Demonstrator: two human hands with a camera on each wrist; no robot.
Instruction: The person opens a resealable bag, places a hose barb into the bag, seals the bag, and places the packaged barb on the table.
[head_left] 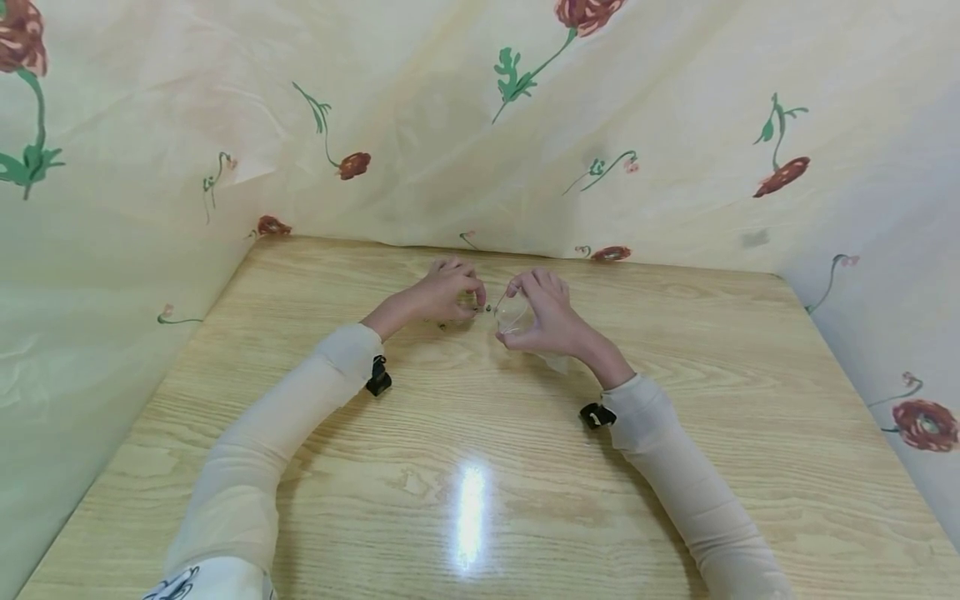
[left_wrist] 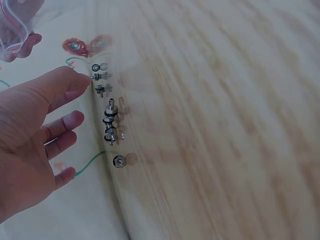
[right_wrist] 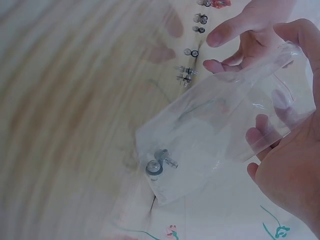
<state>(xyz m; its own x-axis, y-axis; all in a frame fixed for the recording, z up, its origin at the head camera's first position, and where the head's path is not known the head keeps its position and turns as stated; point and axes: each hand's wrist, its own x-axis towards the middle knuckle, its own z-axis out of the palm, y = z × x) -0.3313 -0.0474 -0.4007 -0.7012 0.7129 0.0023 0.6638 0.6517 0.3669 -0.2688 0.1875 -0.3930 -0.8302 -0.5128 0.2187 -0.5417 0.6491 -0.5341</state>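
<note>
My right hand (head_left: 551, 317) grips a clear zip bag (right_wrist: 200, 145) near its mouth, which is spread between thumb and fingers. Low in the bag lie a couple of small shiny metal fittings (right_wrist: 154, 168). Several more metal fittings (left_wrist: 110, 107) with dark rings are in a loose row on the table, seen in both wrist views. Beside that row is my left hand (left_wrist: 37, 127), fingers loosely bent and spread, one fingertip right at a fitting (left_wrist: 97, 77) toward the row's far end. Nothing shows between its fingers.
The pale wood table (head_left: 480, 417) runs back to a flower-printed cloth (head_left: 420, 125) that hangs behind and along both sides. A bright light reflection (head_left: 470, 517) lies on the table's near part. Black wrist straps (head_left: 597, 416) sit at both sleeve cuffs.
</note>
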